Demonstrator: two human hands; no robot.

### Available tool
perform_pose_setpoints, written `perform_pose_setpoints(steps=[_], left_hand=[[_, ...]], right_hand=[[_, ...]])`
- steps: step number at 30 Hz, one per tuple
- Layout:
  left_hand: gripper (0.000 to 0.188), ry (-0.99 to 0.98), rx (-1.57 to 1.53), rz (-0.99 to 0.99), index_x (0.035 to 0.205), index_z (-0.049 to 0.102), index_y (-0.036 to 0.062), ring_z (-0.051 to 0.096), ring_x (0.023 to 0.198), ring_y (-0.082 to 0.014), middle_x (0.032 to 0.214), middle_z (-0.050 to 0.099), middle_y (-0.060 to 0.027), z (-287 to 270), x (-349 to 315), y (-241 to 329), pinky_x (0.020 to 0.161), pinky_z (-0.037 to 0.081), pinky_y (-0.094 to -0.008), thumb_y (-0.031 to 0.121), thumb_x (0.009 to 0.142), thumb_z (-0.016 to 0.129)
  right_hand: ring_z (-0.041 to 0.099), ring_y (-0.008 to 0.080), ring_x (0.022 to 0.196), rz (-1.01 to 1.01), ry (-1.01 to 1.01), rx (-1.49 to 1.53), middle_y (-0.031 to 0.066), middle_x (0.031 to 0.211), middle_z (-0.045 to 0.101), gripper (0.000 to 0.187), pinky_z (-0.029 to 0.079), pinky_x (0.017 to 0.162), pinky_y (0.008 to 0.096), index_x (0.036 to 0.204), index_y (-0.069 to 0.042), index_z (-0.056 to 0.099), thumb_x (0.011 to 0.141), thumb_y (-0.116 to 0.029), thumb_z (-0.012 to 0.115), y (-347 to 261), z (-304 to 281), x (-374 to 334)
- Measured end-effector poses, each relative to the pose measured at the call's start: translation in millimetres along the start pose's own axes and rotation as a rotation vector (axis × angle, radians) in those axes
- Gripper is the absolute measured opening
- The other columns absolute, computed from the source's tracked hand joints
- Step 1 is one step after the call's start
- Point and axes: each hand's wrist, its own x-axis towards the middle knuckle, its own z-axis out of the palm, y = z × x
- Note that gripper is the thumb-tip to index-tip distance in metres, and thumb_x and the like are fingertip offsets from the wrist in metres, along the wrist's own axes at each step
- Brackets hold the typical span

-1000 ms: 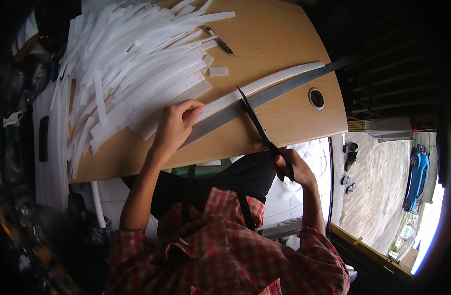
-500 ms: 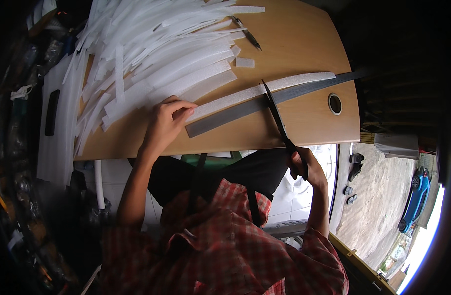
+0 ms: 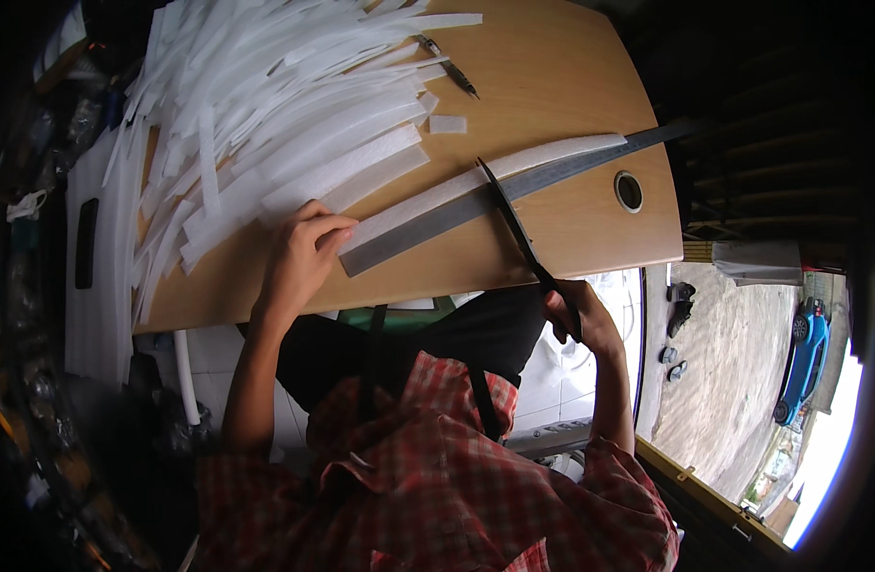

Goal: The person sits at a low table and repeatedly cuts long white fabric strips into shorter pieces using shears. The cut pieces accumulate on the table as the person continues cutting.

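A narrow white foam strip [image 3: 552,153] lies slantwise on the wooden table [image 3: 571,71]. My left hand [image 3: 304,250] pinches its left end between thumb and fingers. Along the strip's near side runs a long dark flat ruler [image 3: 409,236]. My right hand [image 3: 588,319], at the table's near edge, is wrapped round the handle of black scissors [image 3: 515,227]. Their blades look closed and cross over the ruler, with the tip at the strip. Whether the tip touches the strip I cannot tell.
A big heap of white foam strips [image 3: 256,124] covers the table's left and far side. A dark pen [image 3: 449,67] and a small foam piece [image 3: 448,124] lie beyond the strip. A round hole [image 3: 629,192] pierces the tabletop at right. A dark phone-like slab [image 3: 87,243] rests on white sheets.
The whole view has shifted, so the table sits a little further left. Both hands keep their grips. The strip's left part looks closer to the ruler.
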Motion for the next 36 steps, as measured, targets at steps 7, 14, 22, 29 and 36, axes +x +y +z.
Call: perform_pose_setpoints(steps=[7,14,22,29,36], left_hand=[[0.012,0.051,0.113,0.032,0.098,0.068,-0.0012,0.063,0.071,-0.0257,0.085,0.062,-0.0126,-3.0,-0.9,13.3,0.066,0.049,-0.0334,0.001,0.087,0.066],[0.012,0.260,0.332,0.002,0.096,0.065,0.0014,0.062,0.079,-0.0290,0.089,0.060,-0.0124,4.2,-2.4,7.1,0.070,0.049,-0.0372,0.002,0.084,0.067],[0.044,0.324,0.709,0.176,0.113,0.060,0.0105,0.040,0.120,-0.0328,0.131,0.048,-0.0082,21.0,33.2,36.1,0.097,0.030,-0.0513,0.023,0.075,0.079],[0.045,0.368,0.768,0.180,0.121,0.057,0.0117,0.035,0.126,-0.0333,0.139,0.043,-0.0081,15.0,60.0,18.4,0.101,0.025,-0.0528,0.023,0.081,0.075],[0.040,-0.193,-0.725,0.384,0.099,0.064,-0.0052,0.062,0.103,-0.0280,0.105,0.067,-0.0181,39.1,48.4,161.8,0.090,0.048,-0.0377,0.030,0.103,0.044]], right_hand=[[0.051,0.0096,0.044,-0.019,0.076,-0.076,0.0027,0.058,0.053,0.062,0.038,0.040,0.0248,0.107,0.006,0.063,0.087,-0.052,0.067,1.3,-3.1,-0.2],[0.053,0.0122,0.046,-0.003,-0.024,-0.063,0.0037,0.057,0.052,0.083,0.042,0.043,0.0281,0.106,0.006,0.064,0.077,-0.072,0.062,11.9,-3.4,-9.3],[0.056,0.0125,0.051,-0.041,-0.032,0.016,0.0022,0.056,0.052,0.090,0.042,0.048,0.0260,0.073,-0.002,0.055,0.068,-0.091,0.046,16.6,4.3,-26.0],[0.055,0.0111,0.050,-0.074,-0.022,0.117,0.0021,0.054,0.053,0.091,0.038,0.046,0.0242,0.070,-0.001,0.056,0.071,-0.091,0.043,29.9,2.2,-40.8],[0.055,0.0114,0.047,-0.142,0.019,0.524,0.0038,0.060,0.054,0.093,0.041,0.045,0.0220,0.075,0.000,0.055,0.071,-0.091,0.040,77.1,3.3,-95.3]])
